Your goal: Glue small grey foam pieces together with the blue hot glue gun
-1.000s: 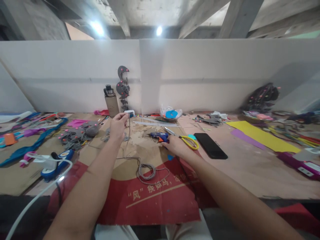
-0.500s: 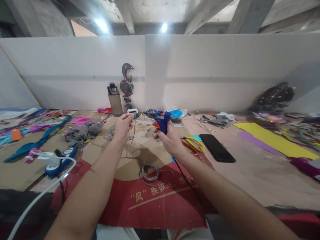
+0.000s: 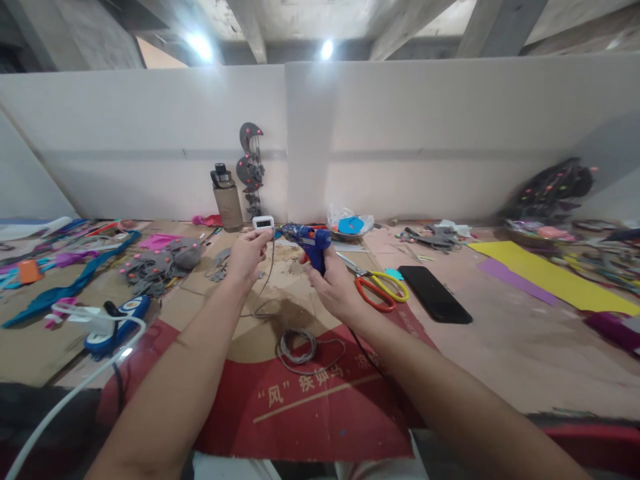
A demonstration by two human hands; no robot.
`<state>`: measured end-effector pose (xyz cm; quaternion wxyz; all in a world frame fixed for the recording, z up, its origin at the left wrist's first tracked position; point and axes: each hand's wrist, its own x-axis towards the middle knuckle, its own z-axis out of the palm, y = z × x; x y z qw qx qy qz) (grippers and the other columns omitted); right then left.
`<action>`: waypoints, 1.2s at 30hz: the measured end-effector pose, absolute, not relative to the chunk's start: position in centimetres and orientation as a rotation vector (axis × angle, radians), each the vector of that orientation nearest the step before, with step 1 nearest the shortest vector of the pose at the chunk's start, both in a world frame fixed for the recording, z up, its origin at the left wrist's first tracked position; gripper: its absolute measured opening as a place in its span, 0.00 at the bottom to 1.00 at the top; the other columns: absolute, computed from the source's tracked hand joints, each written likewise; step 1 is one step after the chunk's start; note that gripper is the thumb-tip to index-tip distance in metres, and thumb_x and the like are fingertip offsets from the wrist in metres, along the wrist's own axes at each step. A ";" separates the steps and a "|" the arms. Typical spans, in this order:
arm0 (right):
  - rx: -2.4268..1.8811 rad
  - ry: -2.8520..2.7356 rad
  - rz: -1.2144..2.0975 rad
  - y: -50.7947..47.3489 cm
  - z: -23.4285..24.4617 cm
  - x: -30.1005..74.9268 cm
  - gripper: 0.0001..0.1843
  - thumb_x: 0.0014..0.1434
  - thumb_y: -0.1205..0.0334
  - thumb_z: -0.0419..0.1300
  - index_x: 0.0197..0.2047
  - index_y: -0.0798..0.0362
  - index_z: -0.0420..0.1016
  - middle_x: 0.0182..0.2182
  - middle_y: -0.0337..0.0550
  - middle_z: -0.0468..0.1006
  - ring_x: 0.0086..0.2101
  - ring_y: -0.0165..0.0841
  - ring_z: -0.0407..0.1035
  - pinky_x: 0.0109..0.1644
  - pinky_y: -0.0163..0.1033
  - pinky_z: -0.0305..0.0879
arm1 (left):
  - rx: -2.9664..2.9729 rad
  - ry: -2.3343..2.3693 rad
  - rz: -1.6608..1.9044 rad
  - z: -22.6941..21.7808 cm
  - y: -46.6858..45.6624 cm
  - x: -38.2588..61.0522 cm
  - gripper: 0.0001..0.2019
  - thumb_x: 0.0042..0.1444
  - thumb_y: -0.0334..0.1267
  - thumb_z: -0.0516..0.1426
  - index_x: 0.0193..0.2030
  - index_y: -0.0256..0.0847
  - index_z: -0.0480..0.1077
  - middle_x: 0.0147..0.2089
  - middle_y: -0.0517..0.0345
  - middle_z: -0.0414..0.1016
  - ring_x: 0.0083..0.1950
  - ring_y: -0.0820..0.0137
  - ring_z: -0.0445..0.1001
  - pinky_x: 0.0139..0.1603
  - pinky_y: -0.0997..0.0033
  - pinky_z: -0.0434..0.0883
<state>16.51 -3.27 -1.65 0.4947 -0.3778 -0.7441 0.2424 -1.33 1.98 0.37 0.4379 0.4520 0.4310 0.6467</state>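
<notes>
In my right hand (image 3: 334, 283) is a blue hot glue gun (image 3: 314, 248), its fingers wrapped round the handle and its nozzle pointing left. My left hand (image 3: 249, 257) pinches a thin grey cord (image 3: 270, 270) at the fingertips, close to the nozzle; whether the two touch I cannot tell. From the pinch the cord hangs to a loose coil (image 3: 299, 347) on a red and brown cardboard sheet (image 3: 320, 427). A small white device with a dark display (image 3: 263, 223) shows just behind my left fingers. Scissors with red and yellow handles (image 3: 383, 290) lie beyond my right wrist.
A black phone (image 3: 435, 295) lies to the right, near yellow paper (image 3: 545, 277). At the back stand a bottle (image 3: 229, 203) and a grey hanging ornament (image 3: 251, 163). On the left are grey pieces with pink dots (image 3: 163, 263) and a blue power strip (image 3: 117, 327) with a white cable.
The glue gun has moved left, bringing its nozzle nearer my left fingertips. More of the scissors now shows. My left hand keeps its pinch, and the view has shifted slightly.
</notes>
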 end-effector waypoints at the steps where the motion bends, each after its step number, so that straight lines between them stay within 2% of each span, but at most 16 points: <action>1: -0.919 -1.815 0.583 -3.3 -1.6 16.5 0.10 0.59 0.64 0.48 0.45 0.51 0.62 0.38 0.43 0.71 0.32 0.31 0.65 0.36 0.37 0.62 | 1.130 1.071 1.606 0.3 2.0 -1.3 0.10 0.39 0.40 0.64 0.26 0.36 0.72 0.20 0.63 0.61 0.18 0.82 0.51 0.15 0.79 0.43; 6: -0.935 -1.822 0.511 -3.5 -1.3 16.6 0.10 0.59 0.64 0.49 0.44 0.51 0.63 0.37 0.43 0.71 0.33 0.32 0.65 0.39 0.38 0.61 | 1.176 1.067 1.615 0.2 1.9 -1.0 0.10 0.40 0.39 0.64 0.28 0.36 0.74 0.21 0.62 0.62 0.19 0.82 0.51 0.16 0.80 0.43; 17: -0.972 -1.829 0.525 -3.7 -1.2 16.5 0.09 0.59 0.62 0.49 0.43 0.52 0.63 0.37 0.45 0.72 0.35 0.34 0.65 0.41 0.41 0.61 | 1.211 1.124 1.643 0.6 1.6 -0.9 0.10 0.40 0.41 0.63 0.25 0.36 0.73 0.17 0.66 0.56 0.18 0.81 0.49 0.18 0.76 0.42; 27: -0.960 -1.808 0.538 -3.6 -1.4 16.5 0.08 0.58 0.63 0.50 0.42 0.52 0.63 0.36 0.45 0.72 0.35 0.35 0.65 0.41 0.42 0.62 | 1.218 1.129 1.642 0.6 1.6 -1.0 0.11 0.40 0.41 0.63 0.26 0.35 0.73 0.18 0.65 0.58 0.19 0.82 0.50 0.18 0.79 0.43; 30: -0.932 -1.760 0.655 -3.4 -1.8 16.8 0.09 0.56 0.63 0.51 0.42 0.50 0.63 0.36 0.42 0.72 0.31 0.32 0.65 0.38 0.40 0.64 | 1.170 1.152 1.685 0.8 1.7 -1.3 0.12 0.38 0.41 0.64 0.27 0.35 0.73 0.18 0.65 0.59 0.19 0.81 0.51 0.17 0.79 0.44; 33: -0.918 -1.566 0.931 -2.8 -2.1 17.5 0.14 0.52 0.64 0.52 0.44 0.49 0.59 0.37 0.39 0.73 0.24 0.27 0.64 0.31 0.37 0.65 | 1.162 1.158 1.718 0.7 1.8 -1.5 0.12 0.39 0.41 0.64 0.28 0.35 0.73 0.19 0.64 0.61 0.19 0.81 0.53 0.18 0.79 0.46; 36: -1.072 -1.420 1.158 -1.4 -2.6 18.4 0.13 0.49 0.65 0.52 0.40 0.50 0.58 0.31 0.38 0.73 0.21 0.27 0.63 0.28 0.37 0.66 | 1.222 1.182 1.762 0.6 1.9 -1.5 0.10 0.41 0.41 0.62 0.29 0.36 0.73 0.20 0.65 0.62 0.19 0.81 0.52 0.18 0.79 0.48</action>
